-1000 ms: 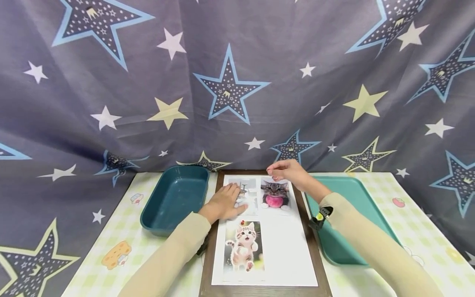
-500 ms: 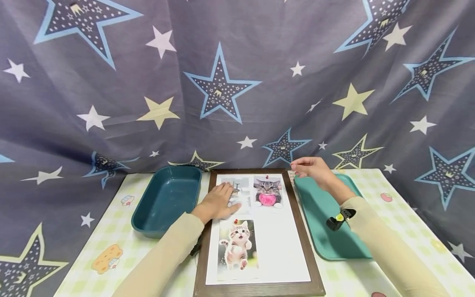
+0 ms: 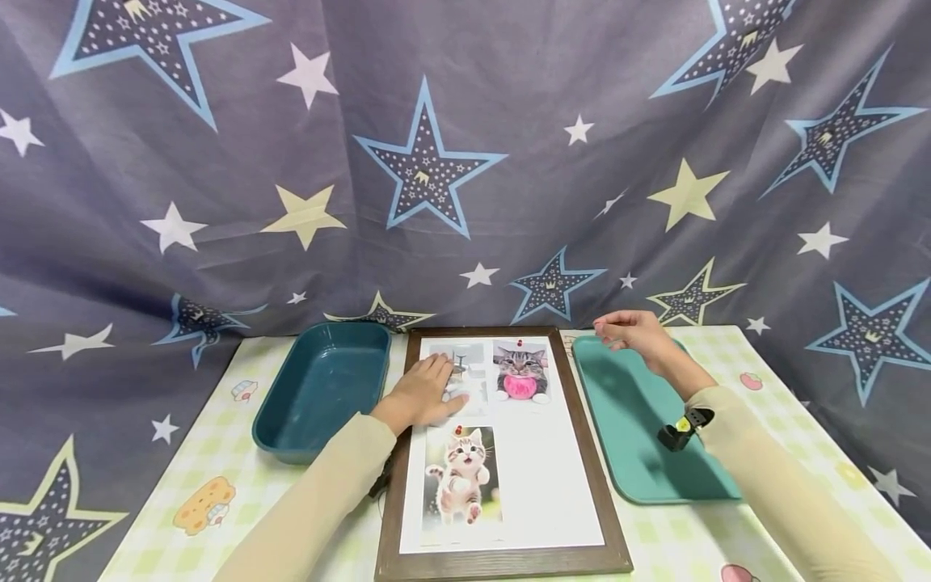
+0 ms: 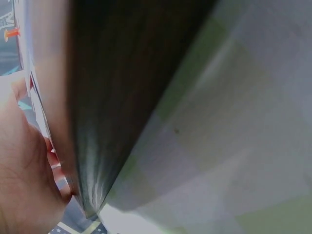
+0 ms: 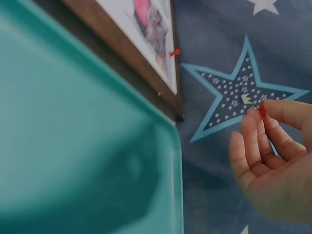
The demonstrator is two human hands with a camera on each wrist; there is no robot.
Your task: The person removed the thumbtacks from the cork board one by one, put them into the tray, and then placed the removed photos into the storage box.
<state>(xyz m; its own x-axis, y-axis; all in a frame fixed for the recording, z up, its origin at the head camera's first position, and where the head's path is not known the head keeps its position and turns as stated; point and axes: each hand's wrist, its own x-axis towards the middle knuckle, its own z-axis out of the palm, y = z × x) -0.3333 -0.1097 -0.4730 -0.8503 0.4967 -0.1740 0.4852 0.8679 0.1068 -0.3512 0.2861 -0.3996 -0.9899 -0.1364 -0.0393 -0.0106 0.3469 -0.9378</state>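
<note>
My left hand (image 3: 424, 392) lies with its fingers spread over a pale photo (image 3: 473, 380) at the upper left of a brown-framed white board (image 3: 553, 485). The right hand (image 3: 636, 333) is raised above the far end of the green tray (image 3: 655, 436). Between its thumb and index finger it pinches a small red push pin (image 5: 262, 108). A photo of a grey cat with a pink ball (image 3: 520, 376) has a red push pin (image 3: 520, 343) at its top edge. Below the left hand, another pin (image 3: 458, 431) sits at the top of a kitten photo (image 3: 462, 485).
A deep teal bin (image 3: 320, 396) stands left of the board. The flat green tray lies close along the board's right side. A checked cloth (image 3: 211, 453) covers the table, and a star-patterned curtain (image 3: 436, 267) hangs behind it.
My right hand has moved rightward from the top of the grey cat photo to above the tray, uncovering the pin there. The left hand stays on its photo. The head view has shifted slightly.
</note>
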